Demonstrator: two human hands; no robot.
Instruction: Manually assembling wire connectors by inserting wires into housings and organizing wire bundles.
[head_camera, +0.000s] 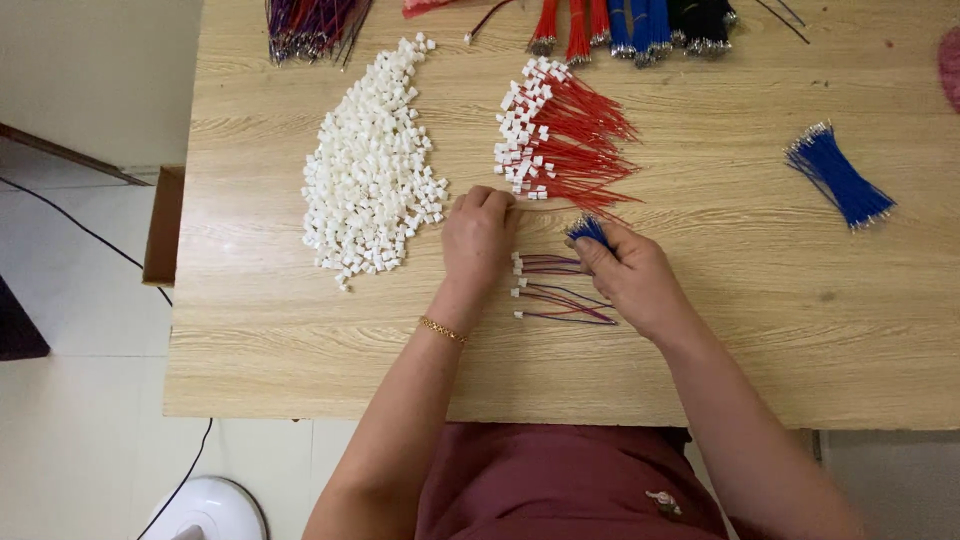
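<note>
The left hand (478, 232) rests curled on the pale wooden bench (700, 330), seemingly pinching a red wire; the right hand (628, 272) pinches short blue wires (590, 231). A careless sweep could scatter the small white plastic connectors (370, 160) or tangle the red wires fitted with white connectors (560, 135).

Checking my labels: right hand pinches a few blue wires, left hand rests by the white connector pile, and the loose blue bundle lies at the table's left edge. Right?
One slip: the loose blue bundle lies toward the table's right side, not its left edge. The head view shows it. The right hand does pinch blue wires, and the left hand rests by the white connector pile.
</note>
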